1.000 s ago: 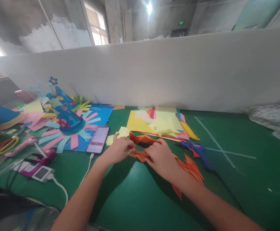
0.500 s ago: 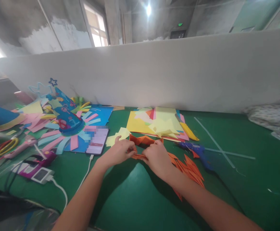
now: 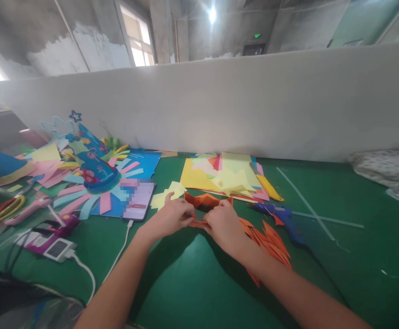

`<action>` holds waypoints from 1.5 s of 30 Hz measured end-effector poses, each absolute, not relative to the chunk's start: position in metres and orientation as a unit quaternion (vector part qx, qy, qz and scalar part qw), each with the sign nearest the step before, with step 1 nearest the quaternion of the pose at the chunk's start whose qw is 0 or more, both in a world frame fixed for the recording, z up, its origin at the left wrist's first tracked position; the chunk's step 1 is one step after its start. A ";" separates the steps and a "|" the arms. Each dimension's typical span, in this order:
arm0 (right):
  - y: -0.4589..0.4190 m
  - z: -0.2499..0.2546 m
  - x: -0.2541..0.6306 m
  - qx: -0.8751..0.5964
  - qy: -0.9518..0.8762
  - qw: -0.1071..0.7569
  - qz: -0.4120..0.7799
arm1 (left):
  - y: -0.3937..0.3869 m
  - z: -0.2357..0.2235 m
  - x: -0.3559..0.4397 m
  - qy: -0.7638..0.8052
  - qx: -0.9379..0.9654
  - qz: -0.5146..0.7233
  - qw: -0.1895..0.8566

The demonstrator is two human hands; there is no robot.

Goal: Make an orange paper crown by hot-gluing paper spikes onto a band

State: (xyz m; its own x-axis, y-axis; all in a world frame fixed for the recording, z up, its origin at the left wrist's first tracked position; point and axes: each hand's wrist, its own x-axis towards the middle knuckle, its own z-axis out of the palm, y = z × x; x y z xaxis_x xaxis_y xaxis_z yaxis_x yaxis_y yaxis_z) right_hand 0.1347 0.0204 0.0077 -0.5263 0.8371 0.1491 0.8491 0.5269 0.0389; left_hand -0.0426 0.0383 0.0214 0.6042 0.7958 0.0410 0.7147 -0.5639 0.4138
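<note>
Bare grey walls point(image 3: 52, 34) w/ patchy white paint rise behind a long pale partition point(image 3: 220, 105); a green surface point(image 3: 186, 278) runs up to its foot. Mid-surface, btwn the person's 2 hands, is the orange paper piece point(image 3: 208, 199), just nearside of a stack of coloured sheets point(image 3: 197, 176).

Risks, as judged: pinching too hard might crush or split the creases; uneven pull btwn the 2 hands could skew it; slackening 1 hand could let a fold spring open. R forearm point(image 3: 288, 288) passes close by the loose folded orange pieces point(image 3: 270, 244), so a low sweep might scatter them. Blue glue gun point(image 3: 283, 214) lies just beyond that pile, tip toward the R hand point(image 3: 225, 226); if hot (can't tell), a stray knuckle could get burnt. Yellow-handled cutter point(image 3: 270, 186) by the stack's R edge: lesser worry.

L hand point(image 3: 172, 217): grip closed, pinching the near edge. R hand: grip closed too, on the near edge, w/ fingers up at the far wall's R end. Exact contact partly hidden.

Looks: thin, orange, sharply creased; far wall upright w/ zigzag, peaked outline, dark hollow in front, near edge low & flatter. Can't tell if it's 1 closed loop; hands cover both ends.
</note>
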 end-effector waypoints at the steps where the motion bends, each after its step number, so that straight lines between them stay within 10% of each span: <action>1: 0.020 0.007 0.135 -0.482 -0.873 0.057 -0.053 | 0.038 0.021 -0.043 0.429 0.878 0.112 0.182; 45: 0.022 0.008 0.134 -0.476 -0.877 0.035 -0.049 | 0.045 0.015 -0.040 0.419 0.875 0.109 0.219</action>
State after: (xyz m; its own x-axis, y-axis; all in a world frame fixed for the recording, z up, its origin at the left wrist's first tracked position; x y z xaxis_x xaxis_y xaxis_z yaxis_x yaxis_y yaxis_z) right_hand 0.1343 0.0219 0.0084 -0.5448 0.8315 0.1081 0.8384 0.5425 0.0528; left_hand -0.0399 0.0448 0.0147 0.6256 0.7801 0.0076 0.6847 -0.5537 0.4739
